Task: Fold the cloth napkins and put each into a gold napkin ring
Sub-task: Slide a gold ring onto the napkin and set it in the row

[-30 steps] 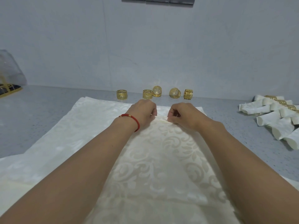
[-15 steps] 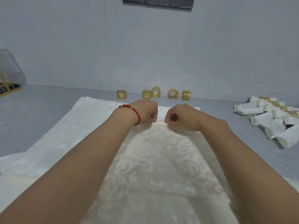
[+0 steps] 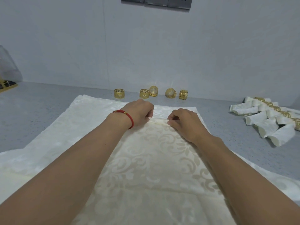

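Note:
A cream damask napkin (image 3: 155,163) lies flat in front of me on top of other spread napkins (image 3: 68,137). Its far edge is turned over into a narrow roll (image 3: 159,121). My left hand (image 3: 139,113), with a red bracelet at the wrist, grips the left end of that roll with curled fingers. My right hand (image 3: 186,123) pinches the right end. Several gold napkin rings (image 3: 144,93) stand in a row by the wall, beyond the napkins.
A pile of rolled napkins in gold rings (image 3: 272,120) lies on the grey counter (image 3: 227,127) at the right. A gold-framed object with a clear cover (image 3: 7,75) sits at the far left. Wall sockets (image 3: 156,2) are above.
Both hands drew the napkin's far edge toward me and rolled it further. The fold between them is now a tighter, longer strip, and the hands sit slightly farther apart.

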Demonstrator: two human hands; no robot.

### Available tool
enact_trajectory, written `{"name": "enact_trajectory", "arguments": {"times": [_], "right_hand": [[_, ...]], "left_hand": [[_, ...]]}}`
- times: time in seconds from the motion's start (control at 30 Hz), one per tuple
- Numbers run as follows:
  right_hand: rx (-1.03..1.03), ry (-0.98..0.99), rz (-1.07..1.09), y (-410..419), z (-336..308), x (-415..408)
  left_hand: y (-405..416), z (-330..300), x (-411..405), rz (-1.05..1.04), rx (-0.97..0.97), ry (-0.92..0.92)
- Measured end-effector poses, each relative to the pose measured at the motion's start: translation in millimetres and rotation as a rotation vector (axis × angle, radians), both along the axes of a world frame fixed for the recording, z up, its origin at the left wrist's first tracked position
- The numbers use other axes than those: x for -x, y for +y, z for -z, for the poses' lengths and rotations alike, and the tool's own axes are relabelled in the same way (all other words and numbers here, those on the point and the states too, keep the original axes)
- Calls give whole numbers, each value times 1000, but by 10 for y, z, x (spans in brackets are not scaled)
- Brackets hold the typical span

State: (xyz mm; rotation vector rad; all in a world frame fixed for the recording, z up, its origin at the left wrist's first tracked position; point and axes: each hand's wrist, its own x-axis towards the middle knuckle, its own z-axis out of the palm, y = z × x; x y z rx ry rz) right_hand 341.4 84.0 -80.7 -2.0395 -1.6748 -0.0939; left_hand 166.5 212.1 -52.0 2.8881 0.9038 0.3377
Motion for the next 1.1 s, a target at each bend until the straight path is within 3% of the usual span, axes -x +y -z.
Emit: {"name": "enact_trajectory", "arguments": {"times": [0.1,0.3,0.43,0.6,0.77,0.9,1.0,1.1], "right_hand": [[15,-96,-34,-24,-9,21],[78,-7,-77,19,-84,-58],[113,-79,-71,194,-171,-29],[88,-370,-88,231,-189,45],[36,-570,-154,142,-82,60],[143,-395,-150,35,-122,129],[-49,-64,-18,-66,18,108],[-153,230,54,-73,42,58]], "left_hand": [[-14,-27,18,11,22,28],[3,-37,24,-12,-7,56],[26,-26,24,-52,-99,58],[13,24,27,-79,-225,20],[-127,-45,21,-39,-255,173],[-88,96,154,-35,-184,36],[-56,243,238,-145,-68,-271],[-63,296,261,-178,8,-372]]}}
